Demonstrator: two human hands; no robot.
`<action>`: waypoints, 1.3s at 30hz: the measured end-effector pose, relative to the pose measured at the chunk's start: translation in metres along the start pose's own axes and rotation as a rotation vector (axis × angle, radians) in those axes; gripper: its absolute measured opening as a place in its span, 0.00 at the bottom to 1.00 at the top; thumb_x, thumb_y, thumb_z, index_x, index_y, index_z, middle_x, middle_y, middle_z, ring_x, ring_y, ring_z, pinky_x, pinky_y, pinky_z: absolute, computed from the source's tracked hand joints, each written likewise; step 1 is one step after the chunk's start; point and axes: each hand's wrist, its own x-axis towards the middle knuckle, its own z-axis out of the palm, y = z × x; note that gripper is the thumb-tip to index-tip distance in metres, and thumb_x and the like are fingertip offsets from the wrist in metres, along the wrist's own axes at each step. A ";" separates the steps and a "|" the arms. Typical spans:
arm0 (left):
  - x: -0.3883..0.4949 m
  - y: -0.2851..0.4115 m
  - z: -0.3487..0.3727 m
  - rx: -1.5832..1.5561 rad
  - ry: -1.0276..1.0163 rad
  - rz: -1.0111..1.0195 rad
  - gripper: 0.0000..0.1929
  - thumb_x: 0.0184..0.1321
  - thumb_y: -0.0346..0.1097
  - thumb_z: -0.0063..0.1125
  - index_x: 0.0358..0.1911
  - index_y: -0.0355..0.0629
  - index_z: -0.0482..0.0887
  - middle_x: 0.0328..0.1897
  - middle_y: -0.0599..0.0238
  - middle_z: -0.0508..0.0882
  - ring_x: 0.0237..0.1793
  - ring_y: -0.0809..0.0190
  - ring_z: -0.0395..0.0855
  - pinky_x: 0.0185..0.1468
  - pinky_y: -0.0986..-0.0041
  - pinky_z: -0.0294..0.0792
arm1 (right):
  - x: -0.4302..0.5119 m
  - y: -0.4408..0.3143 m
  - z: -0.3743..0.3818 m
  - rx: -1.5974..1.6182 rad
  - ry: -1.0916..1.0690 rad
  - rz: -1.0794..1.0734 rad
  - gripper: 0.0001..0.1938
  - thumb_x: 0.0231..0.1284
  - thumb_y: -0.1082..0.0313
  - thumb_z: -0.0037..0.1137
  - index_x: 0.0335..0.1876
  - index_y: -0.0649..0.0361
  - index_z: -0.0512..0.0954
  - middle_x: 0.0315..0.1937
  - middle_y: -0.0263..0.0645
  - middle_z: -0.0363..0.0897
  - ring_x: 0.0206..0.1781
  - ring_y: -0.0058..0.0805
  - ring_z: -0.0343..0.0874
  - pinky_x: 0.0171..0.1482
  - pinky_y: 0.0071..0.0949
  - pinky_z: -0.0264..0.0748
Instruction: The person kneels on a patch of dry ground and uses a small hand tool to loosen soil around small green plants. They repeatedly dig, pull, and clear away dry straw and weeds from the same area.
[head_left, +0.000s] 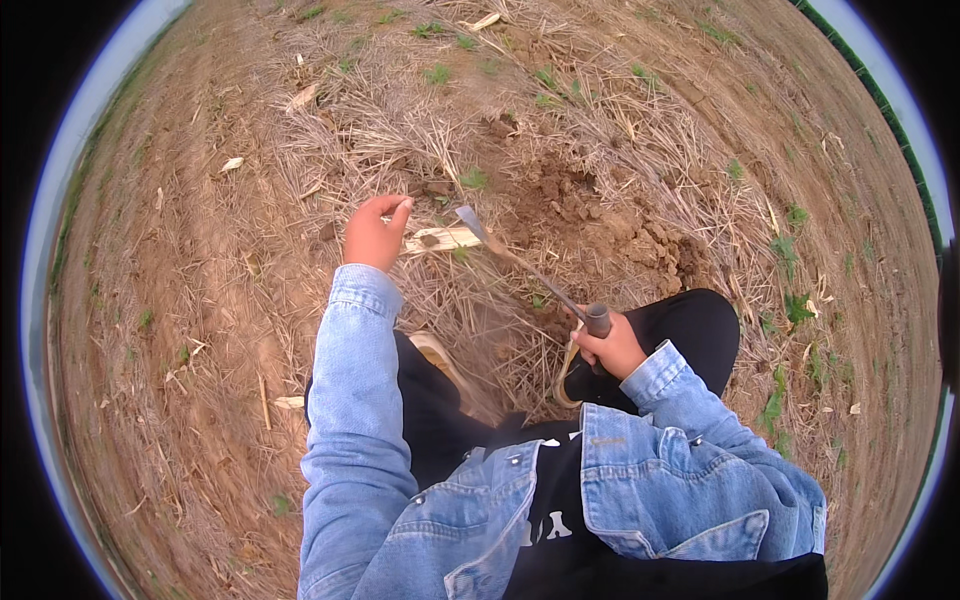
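My right hand (613, 346) is closed around the handle of a small hoe (536, 274), beside my bent right knee. Its thin metal shank points up and left, and the flat blade (471, 222) is above a pale dry husk (448, 239) lying on straw. My left hand (377, 234) hovers left of the husk, fingers curled with thumb and forefinger close together; whether something small is between them cannot be told. Loose dug-up soil (637, 240) lies in clods beyond the right knee. A small green weed (473, 178) grows above the blade.
Dry straw (405, 135) covers much of the brown ground. Green weeds (799, 307) grow at the right, and other husk pieces (232, 164) lie scattered at the left. My shoes (439, 358) are close below the straw, between my bent legs.
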 end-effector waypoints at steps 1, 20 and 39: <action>0.000 0.005 0.001 -0.054 -0.057 -0.061 0.11 0.58 0.40 0.63 0.35 0.40 0.87 0.38 0.56 0.85 0.41 0.55 0.82 0.49 0.67 0.72 | 0.005 0.002 0.000 0.026 0.014 0.067 0.17 0.55 0.73 0.58 0.51 0.67 0.74 0.17 0.30 0.71 0.18 0.17 0.69 0.23 0.21 0.66; -0.004 0.020 0.024 0.348 -0.813 -0.102 0.15 0.65 0.31 0.49 0.55 0.48 0.78 0.29 0.64 0.86 0.35 0.64 0.85 0.46 0.70 0.73 | 0.034 0.035 -0.013 -0.136 -0.059 0.333 0.20 0.53 0.65 0.60 0.50 0.64 0.69 0.24 0.34 0.75 0.22 0.21 0.75 0.24 0.23 0.70; -0.012 -0.030 0.058 0.473 -0.902 -0.127 0.18 0.61 0.36 0.58 0.56 0.52 0.78 0.47 0.53 0.84 0.49 0.55 0.83 0.51 0.65 0.74 | 0.006 -0.137 -0.186 -0.410 0.596 -0.830 0.24 0.57 0.73 0.57 0.61 0.65 0.70 0.17 0.27 0.70 0.22 0.13 0.69 0.27 0.21 0.67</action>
